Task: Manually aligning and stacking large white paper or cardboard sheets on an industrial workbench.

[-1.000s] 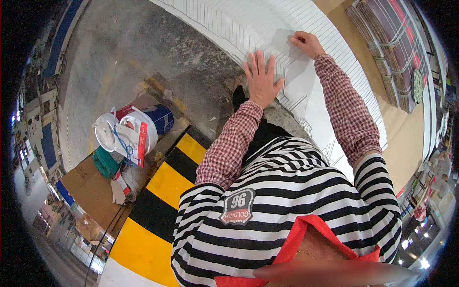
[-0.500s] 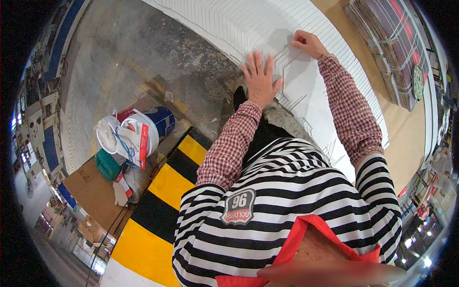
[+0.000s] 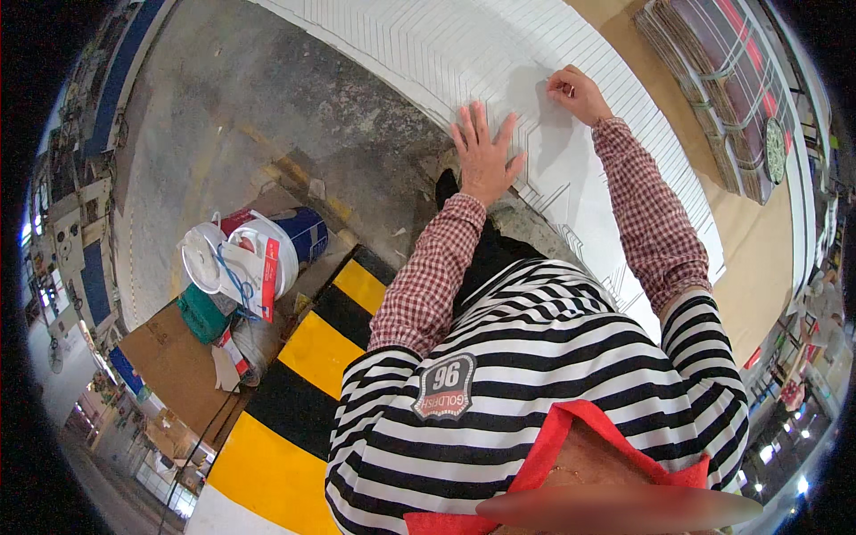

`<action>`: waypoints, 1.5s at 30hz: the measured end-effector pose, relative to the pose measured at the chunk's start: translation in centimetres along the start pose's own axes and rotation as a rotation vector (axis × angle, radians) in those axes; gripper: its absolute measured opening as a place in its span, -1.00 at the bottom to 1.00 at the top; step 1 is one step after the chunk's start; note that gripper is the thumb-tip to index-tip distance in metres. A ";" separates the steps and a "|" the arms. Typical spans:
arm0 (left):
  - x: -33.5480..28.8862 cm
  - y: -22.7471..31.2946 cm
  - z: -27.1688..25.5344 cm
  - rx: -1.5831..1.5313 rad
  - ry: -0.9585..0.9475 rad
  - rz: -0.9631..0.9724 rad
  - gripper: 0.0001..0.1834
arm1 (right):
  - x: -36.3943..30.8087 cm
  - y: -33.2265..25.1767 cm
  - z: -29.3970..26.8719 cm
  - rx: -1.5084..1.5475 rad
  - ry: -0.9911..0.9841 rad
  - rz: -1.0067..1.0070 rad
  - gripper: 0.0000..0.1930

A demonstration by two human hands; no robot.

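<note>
A white sheet, marked with fine dark zigzag lines, spreads across the work surface in front of me. My left hand lies flat near its left edge, fingers spread and nothing held. Farther ahead and to the right, my right hand is over the sheet with thumb and fingers curled together in a pinch. Whatever sits between those fingertips, if anything, is too small to make out.
Brown paper or board shows beyond the sheet's right side, with tied bundles of flat cardboard on it. To the left stand white buckets beside a cardboard piece and a yellow-black striped edge.
Both hands have come slightly closer to me over the sheet. The left stays spread and the right stays pinched. The view has shifted a little.
</note>
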State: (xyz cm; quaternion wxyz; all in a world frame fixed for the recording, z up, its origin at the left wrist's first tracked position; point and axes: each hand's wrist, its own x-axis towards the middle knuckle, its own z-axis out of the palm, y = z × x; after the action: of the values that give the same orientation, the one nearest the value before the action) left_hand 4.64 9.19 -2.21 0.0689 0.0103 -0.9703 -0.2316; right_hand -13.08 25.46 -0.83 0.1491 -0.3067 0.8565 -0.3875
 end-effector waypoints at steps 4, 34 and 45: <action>-0.1 -0.2 0.2 0.017 0.010 -0.006 -0.33 | -0.1 0.0 0.2 0.076 -0.049 0.068 -0.88; -1.8 2.0 1.4 -0.066 -0.023 0.036 -0.25 | -2.5 0.0 0.5 0.006 0.022 0.044 -0.87; -1.7 2.0 1.4 -0.037 -0.040 0.048 -0.30 | -3.8 -0.3 0.5 0.001 0.027 -0.005 -0.87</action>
State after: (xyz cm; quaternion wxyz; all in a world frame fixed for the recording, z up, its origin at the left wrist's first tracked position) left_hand 6.20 11.67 -2.76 0.0554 -0.0189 -0.9669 -0.2482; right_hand -9.84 27.46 -0.87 0.1368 -0.3036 0.8575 -0.3922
